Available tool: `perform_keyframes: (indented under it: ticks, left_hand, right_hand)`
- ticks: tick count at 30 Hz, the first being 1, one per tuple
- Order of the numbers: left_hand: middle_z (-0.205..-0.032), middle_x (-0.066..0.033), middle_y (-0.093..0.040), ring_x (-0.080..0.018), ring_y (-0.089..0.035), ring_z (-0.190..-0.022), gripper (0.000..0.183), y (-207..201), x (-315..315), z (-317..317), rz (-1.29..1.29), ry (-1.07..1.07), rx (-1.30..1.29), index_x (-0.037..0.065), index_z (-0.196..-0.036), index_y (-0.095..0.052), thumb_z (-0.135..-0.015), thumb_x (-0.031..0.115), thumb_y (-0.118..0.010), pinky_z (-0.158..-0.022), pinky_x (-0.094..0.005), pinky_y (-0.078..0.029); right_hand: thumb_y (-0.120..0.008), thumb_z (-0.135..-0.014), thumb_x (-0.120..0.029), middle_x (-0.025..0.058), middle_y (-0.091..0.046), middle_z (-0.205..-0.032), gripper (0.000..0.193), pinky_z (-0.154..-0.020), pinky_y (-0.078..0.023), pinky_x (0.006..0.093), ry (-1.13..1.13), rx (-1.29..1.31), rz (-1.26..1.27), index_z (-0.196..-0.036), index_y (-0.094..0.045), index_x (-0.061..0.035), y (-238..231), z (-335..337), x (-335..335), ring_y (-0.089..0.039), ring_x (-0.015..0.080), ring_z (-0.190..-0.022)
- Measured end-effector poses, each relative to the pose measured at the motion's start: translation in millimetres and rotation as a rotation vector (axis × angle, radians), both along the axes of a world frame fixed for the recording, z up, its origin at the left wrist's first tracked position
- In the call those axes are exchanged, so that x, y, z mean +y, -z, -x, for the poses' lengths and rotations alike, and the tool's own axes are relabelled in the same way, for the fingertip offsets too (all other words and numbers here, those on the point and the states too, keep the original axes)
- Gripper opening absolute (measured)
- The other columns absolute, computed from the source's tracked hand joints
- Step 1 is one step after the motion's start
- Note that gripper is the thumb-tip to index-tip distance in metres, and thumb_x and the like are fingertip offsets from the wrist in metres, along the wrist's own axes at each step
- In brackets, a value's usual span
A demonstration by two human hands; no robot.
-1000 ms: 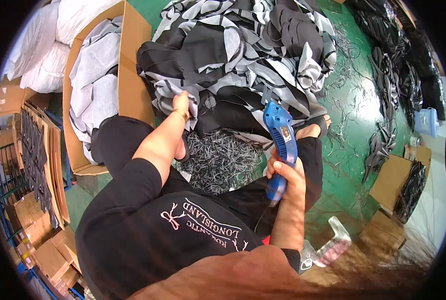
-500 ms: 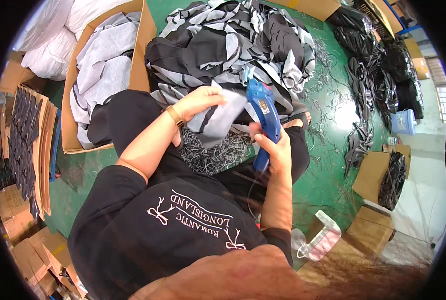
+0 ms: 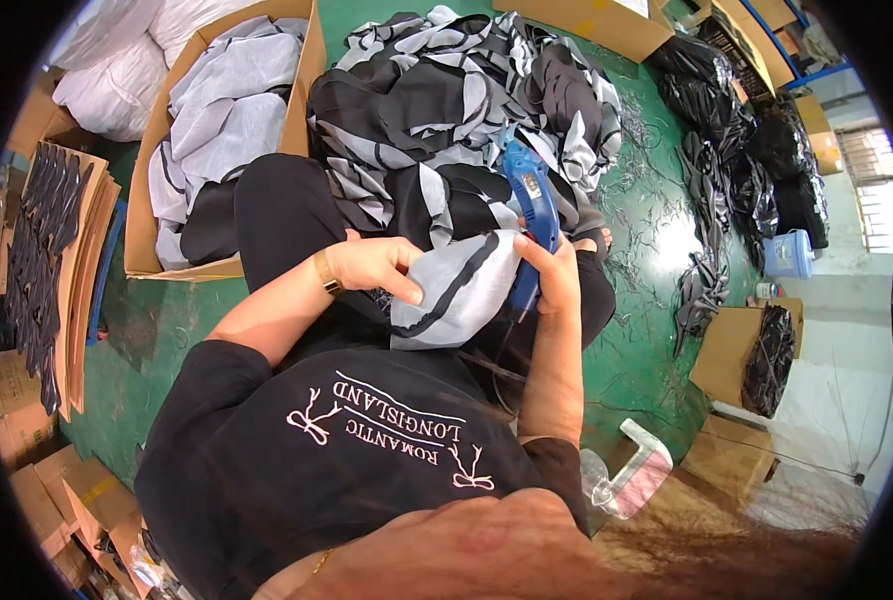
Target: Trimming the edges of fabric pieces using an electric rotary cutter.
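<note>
My left hand [image 3: 375,266] pinches one side of a light grey cloth piece [image 3: 472,285] crossed by a curved black stripe. In my right hand [image 3: 557,274] is a blue handheld electric cutter [image 3: 539,205], its head pointing away from me toward the cloth pile. The right thumb also meets the cloth's upper right corner, so the piece stretches between both hands over my lap. Beyond the hands lies a large heap of grey and black cloth pieces [image 3: 422,105]. The cutter's head overlaps the heap in view; whether it touches any cloth, I cannot tell.
At the left stands a cardboard box [image 3: 312,75] filled with grey cloth. Black plastic bags [image 3: 702,70] line the right side, near a blue bucket [image 3: 789,255]. Thin cloth trimmings [image 3: 647,165] litter the green floor. A white and pink object [image 3: 639,475] sits by my right elbow.
The cloth has come closer to my body and is spread flatter, its stripe now fully showing. My left hand has lowered with it. My right thumb has come onto the cloth's corner.
</note>
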State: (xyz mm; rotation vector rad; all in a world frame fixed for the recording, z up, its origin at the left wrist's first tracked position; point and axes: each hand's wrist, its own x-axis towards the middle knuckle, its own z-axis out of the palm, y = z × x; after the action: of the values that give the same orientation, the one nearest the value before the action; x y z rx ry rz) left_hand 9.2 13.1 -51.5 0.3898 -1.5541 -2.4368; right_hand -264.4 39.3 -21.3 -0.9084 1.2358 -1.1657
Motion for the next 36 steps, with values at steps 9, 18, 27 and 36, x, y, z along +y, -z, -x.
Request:
perform_keyframes:
  ticks: [9,18,27,36]
  left_hand:
    - [-0.099,-0.0047,-0.067,-0.0142,-0.067,-0.084,0.025,-12,1,19,-0.369,-0.672,0.079,0.007,-0.112,-0.058,-0.094,0.025,-0.054,-0.069,-0.0269,-0.056]
    - [-0.091,-0.0086,-0.065,-0.0186,-0.066,-0.086,0.021,-11,17,43,-0.636,-0.696,0.221,0.001,-0.096,-0.061,-0.089,0.022,-0.063,-0.078,-0.0321,-0.055]
    - [-0.096,-0.0068,-0.065,-0.0165,-0.065,-0.085,0.020,-10,3,35,-0.534,-0.838,0.143,0.001,-0.100,-0.060,-0.088,0.017,-0.063,-0.077,-0.0309,-0.055]
    - [-0.095,-0.0054,-0.064,-0.0129,-0.063,-0.083,0.018,-24,-5,39,-0.353,-1.116,0.192,-0.002,-0.096,-0.063,-0.090,0.014,-0.061,-0.079,-0.0292,-0.053]
  right_hand:
    - [-0.077,-0.071,-0.015,0.0070,-0.067,-0.089,0.037,-0.072,-0.048,0.0248,-0.031,0.153,0.053,-0.100,-0.062,0.0020,-11,-35,20,-0.061,0.0109,-0.076]
    - [-0.079,-0.064,-0.013,0.0060,-0.063,-0.077,0.040,-0.063,-0.048,0.0277,-0.020,0.485,0.097,-0.096,-0.058,0.0011,-13,-57,23,-0.058,0.0127,-0.068]
    - [-0.069,-0.074,-0.007,0.0044,-0.060,-0.079,0.031,-0.068,-0.047,0.0249,-0.043,0.196,0.044,-0.101,-0.057,0.0040,-16,-35,33,-0.058,0.0121,-0.071]
    - [-0.066,-0.074,-0.005,0.0058,-0.059,-0.079,0.031,-0.063,-0.048,0.0257,-0.119,0.159,-0.132,-0.102,-0.057,0.0040,-11,-28,76,-0.058,0.0133,-0.067]
